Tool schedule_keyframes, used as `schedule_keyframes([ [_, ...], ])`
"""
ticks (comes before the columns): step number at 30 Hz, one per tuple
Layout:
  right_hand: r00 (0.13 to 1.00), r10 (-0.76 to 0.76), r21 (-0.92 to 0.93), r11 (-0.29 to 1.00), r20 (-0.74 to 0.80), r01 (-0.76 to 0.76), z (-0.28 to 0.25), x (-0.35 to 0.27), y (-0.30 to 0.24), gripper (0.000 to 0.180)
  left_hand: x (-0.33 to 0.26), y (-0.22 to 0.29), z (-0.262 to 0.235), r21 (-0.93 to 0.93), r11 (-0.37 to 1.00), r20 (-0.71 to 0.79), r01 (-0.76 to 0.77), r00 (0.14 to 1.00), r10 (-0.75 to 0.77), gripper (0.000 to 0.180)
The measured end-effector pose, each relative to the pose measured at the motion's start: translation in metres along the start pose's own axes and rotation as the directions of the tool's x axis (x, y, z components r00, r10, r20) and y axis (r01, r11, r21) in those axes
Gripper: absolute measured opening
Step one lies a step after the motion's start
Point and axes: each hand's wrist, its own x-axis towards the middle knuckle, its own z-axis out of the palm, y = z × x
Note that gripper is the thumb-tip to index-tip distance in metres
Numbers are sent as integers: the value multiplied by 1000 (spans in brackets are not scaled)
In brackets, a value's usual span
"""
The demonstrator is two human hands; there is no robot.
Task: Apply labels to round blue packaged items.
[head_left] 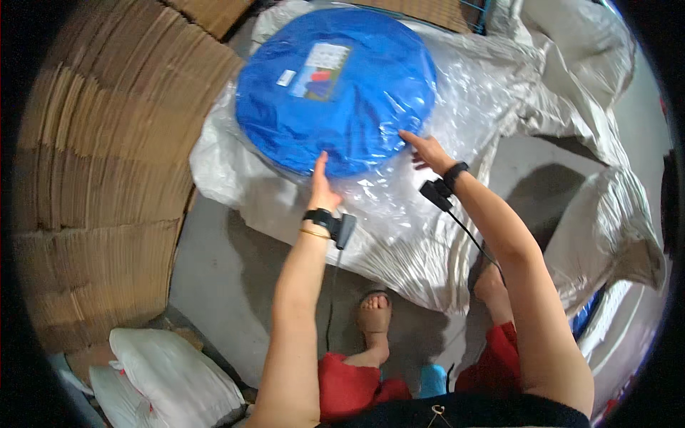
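- Nearest, at the lower edge, are the person's red trousers (346,385) and a sandalled foot (374,321) on the grey floor (214,264); stuffed white sacks (168,374) sit at lower left.
- Beyond them, both bare forearms reach forward, each wrist wearing a black band with a cabled black device.
- The left hand (324,191) has one digit extended at the near edge of the blue pouch; whether it grips cannot be told.
- The right hand (430,153) is loosely spread at the pouch's near right edge, one digit reaching to it, the others below.
- The round, flat blue pouch (371,85), bearing a picture label (320,71), lies over clear plastic wrap (389,203) and white sheeting (250,189).
- Stacked flattened cardboard (121,157) stands along the left.
- Farthest, at the top edge, is a blue wire basket (481,18).
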Motion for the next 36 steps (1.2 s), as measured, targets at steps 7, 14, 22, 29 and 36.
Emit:
schedule_keyframes([
  [7, 980, -5, 249, 968, 201, -46, -7, 15, 29, 76, -3, -19, 12, -65, 990, -102, -125, 988, 118, 67],
  [14, 993, -21, 216, 976, 120, -6, 3, 10, 26, 93, 12, -31, 3, -139, 969, -301, -204, 941, 155, 77],
  [22, 995, -28, 191, 982, 93, 10, -8, 5, 19, 93, 16, -38, 13, -117, 975, -325, -188, 935, 141, 72],
  [29, 991, -100, -27, 995, -86, 98, -33, 5, 12, 89, 2, -35, 12, -71, 982, -226, -174, 962, 154, 63],
  [36, 835, -526, -654, 576, 162, 491, -60, -16, 13, 76, -9, -19, 6, 41, 991, -187, -130, 973, 135, 72],
])
